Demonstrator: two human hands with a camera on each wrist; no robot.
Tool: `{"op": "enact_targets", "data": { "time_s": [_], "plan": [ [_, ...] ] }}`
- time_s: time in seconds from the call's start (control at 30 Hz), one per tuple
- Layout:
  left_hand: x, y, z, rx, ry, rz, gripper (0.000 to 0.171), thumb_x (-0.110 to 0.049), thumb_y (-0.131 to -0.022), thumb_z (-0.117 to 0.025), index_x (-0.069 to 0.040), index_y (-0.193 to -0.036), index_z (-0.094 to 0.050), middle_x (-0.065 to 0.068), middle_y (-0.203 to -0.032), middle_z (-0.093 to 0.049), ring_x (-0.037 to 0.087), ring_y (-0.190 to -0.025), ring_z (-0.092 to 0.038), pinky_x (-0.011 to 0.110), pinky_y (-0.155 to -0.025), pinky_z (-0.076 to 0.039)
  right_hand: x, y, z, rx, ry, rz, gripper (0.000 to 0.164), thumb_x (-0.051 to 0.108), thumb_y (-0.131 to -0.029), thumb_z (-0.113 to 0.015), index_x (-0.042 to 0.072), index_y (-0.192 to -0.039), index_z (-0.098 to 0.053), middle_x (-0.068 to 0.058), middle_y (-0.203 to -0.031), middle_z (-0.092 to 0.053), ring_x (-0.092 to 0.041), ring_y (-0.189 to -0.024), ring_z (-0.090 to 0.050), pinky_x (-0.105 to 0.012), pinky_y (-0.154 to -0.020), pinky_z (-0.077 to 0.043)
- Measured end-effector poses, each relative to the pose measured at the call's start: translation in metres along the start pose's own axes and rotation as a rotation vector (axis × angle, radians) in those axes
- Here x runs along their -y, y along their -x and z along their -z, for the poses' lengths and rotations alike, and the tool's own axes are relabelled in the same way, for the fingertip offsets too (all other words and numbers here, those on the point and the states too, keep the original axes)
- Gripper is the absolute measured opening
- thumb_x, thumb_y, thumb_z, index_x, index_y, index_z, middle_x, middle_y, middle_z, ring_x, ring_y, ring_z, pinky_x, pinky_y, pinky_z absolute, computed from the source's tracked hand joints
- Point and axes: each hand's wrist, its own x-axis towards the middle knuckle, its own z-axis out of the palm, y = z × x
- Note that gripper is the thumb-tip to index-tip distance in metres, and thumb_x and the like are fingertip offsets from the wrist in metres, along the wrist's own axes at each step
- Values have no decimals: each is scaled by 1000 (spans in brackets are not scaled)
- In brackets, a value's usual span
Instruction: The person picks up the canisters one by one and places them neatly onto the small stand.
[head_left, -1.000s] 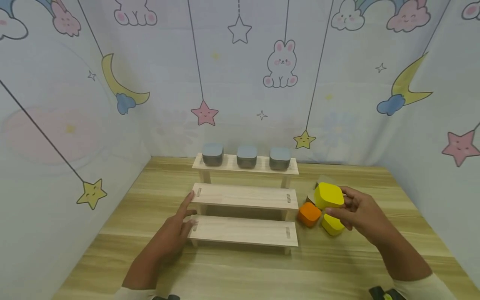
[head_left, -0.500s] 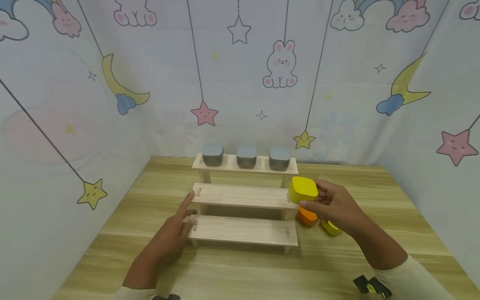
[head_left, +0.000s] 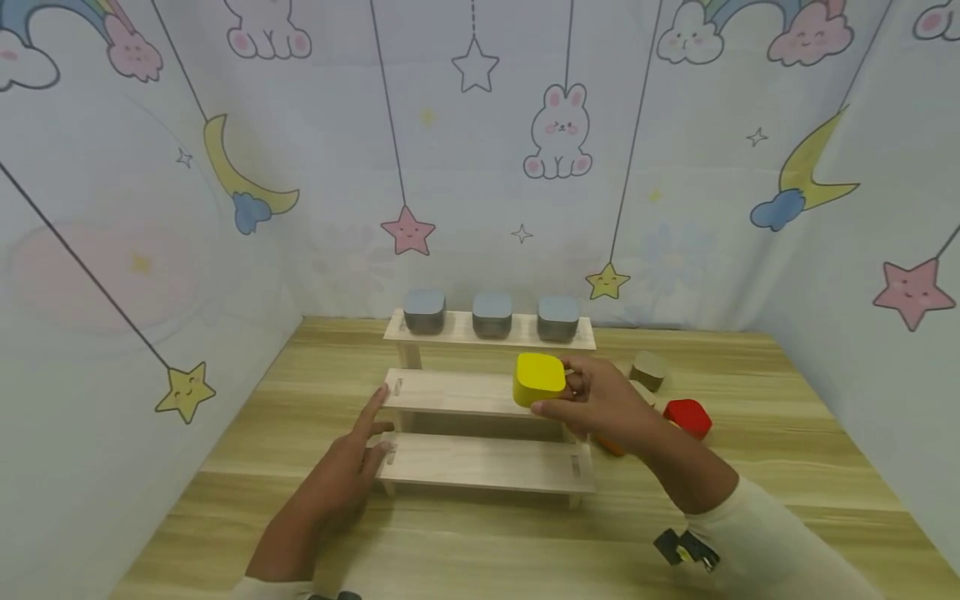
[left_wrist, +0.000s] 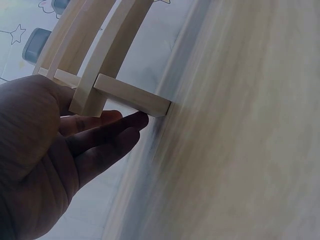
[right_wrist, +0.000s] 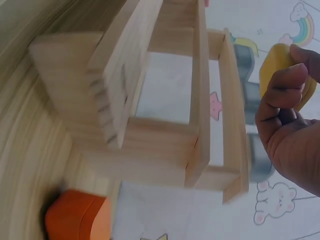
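Observation:
A yellow rounded-square block [head_left: 538, 379] is pinched between the thumb and fingers of my right hand [head_left: 611, 404]. It is held over the right part of the middle board [head_left: 450, 392] of a three-step wooden stand; the right wrist view shows the same yellow block [right_wrist: 275, 62] away from the boards. My left hand [head_left: 341, 475] touches the stand's left end, its index finger on the middle board and its thumb by the bottom board [head_left: 480, 462]. In the left wrist view its other fingers [left_wrist: 107, 147] reach under the board end, beside the support [left_wrist: 132, 95].
Three grey blocks stand in a row on the top board, one being the middle grey block [head_left: 492, 315]. Right of the stand lie a red block [head_left: 687, 417], a plain wooden block [head_left: 648, 372] and an orange block [right_wrist: 77, 215], partly behind my right arm.
My right hand has carried the yellow block leftward from the loose blocks to over the middle board. The red block and plain wooden block have come into sight. My left hand stays put.

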Motion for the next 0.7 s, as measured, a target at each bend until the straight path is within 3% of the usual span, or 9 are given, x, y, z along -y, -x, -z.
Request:
{"op": "enact_targets", "data": {
  "time_s": [0.13, 0.23, 0.37, 0.7],
  "plan": [
    [-1, 1, 1, 4, 6, 9, 83, -14, -117, -50, -36, -177, 4, 29, -158, -58, 48, -130, -71, 67, -113, -53, 5, -12, -14, -10, 43, 13, 57, 22, -95, -87, 8, -144, -63, -11, -118, -79, -21, -74, -69, -36, -68, -64],
    [-2, 1, 1, 5, 2, 13, 82, -14, -117, -50, -36, -177, 3, 29, -158, -57, 48, -131, -71, 67, -113, -53, 11, -20, -24, -2, 31, -18, 54, 21, -96, -87, 6, -142, -64, -12, -115, -79, -17, -75, -65, -30, -68, -57],
    [-2, 0, 1, 1, -11, 9, 83, -13, -117, -50, -35, -177, 2, 30, -158, -58, 48, -130, -71, 68, -114, -52, 20, -30, -33, 21, 30, -52, 53, 20, -97, -85, 6, -143, -63, -14, -105, -79, -16, -63, -53, -27, -60, -48],
    [-1, -1, 1, -1, -30, 14, 84, -12, -116, -51, -36, -177, 3, 28, -157, -59, 48, -130, -71, 69, -115, -51, 31, -51, -51, 95, -6, -28, 42, 17, -98, -84, 5, -134, -65, -9, -98, -73, -16, -58, -50, -28, -56, -48]
  ]
}}
